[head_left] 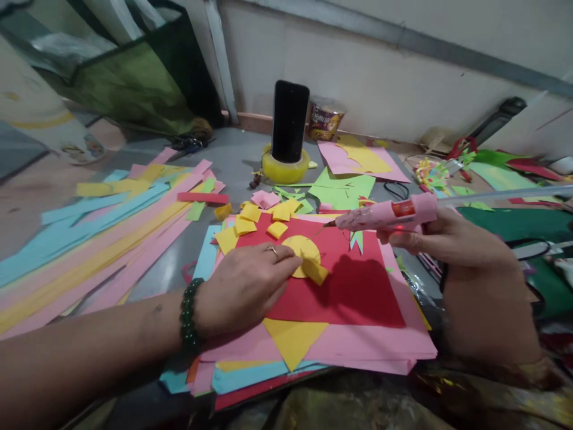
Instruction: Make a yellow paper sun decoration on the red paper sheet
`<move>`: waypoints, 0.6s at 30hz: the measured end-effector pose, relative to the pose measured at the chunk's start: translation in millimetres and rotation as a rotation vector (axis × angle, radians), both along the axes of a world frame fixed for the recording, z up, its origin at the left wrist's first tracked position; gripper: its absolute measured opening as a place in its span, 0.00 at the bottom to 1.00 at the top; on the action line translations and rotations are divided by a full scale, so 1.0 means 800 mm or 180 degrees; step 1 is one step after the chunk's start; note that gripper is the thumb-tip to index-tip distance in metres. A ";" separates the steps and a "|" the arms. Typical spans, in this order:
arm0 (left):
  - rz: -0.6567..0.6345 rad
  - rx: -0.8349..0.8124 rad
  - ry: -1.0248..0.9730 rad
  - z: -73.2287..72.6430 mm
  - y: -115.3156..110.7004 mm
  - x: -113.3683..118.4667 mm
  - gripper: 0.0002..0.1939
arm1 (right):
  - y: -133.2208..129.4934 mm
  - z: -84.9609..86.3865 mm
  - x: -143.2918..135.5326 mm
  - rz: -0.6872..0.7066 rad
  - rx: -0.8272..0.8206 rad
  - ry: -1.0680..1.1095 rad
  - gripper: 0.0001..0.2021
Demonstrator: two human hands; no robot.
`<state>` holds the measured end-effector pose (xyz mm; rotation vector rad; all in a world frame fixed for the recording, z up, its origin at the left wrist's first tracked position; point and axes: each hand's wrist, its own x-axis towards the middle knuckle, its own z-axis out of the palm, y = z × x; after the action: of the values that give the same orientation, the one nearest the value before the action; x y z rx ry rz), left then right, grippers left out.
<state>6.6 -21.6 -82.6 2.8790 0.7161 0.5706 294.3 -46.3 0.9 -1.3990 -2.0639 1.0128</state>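
My right hand (430, 239) grips a pink hot glue gun (385, 214), its nozzle pointing left above a red paper sheet (353, 292). A clear glue stick (505, 194) sticks out of its back end. On the red sheet lies a yellow paper circle (302, 246) with a folded yellow strip (316, 272) at its lower right edge. The fingertips of my left hand (250, 278) press down at the circle's left side; whether they pinch anything is hidden. Several yellow paper loops (277, 230) lie just beyond that hand.
Long coloured paper strips (98, 239) fan out at the left. A phone (290, 119) stands in a yellow tape roll (285, 167) behind the work. Beyond are a snack cup (324, 122) and green paper scraps (340, 190). Pink sheets (380, 343) lie stacked beneath the red one.
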 end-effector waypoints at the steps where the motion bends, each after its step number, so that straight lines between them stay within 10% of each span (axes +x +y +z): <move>1: 0.0112 -0.0154 -0.0228 0.006 0.004 -0.001 0.14 | 0.000 0.001 0.002 0.0003 0.0118 0.0163 0.12; 12: 0.0501 -0.2013 -0.1279 0.072 0.041 0.058 0.11 | -0.004 -0.006 0.030 -0.0263 0.0333 0.0920 0.22; 18: 0.0549 -0.1771 -0.1219 0.094 0.043 0.041 0.10 | 0.000 -0.006 0.039 -0.0183 0.0341 0.1060 0.25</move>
<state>39.5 12.9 -7.0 2.1357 0.8903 0.7696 325.3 -46.0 -4.1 -1.1423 -1.7965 1.0178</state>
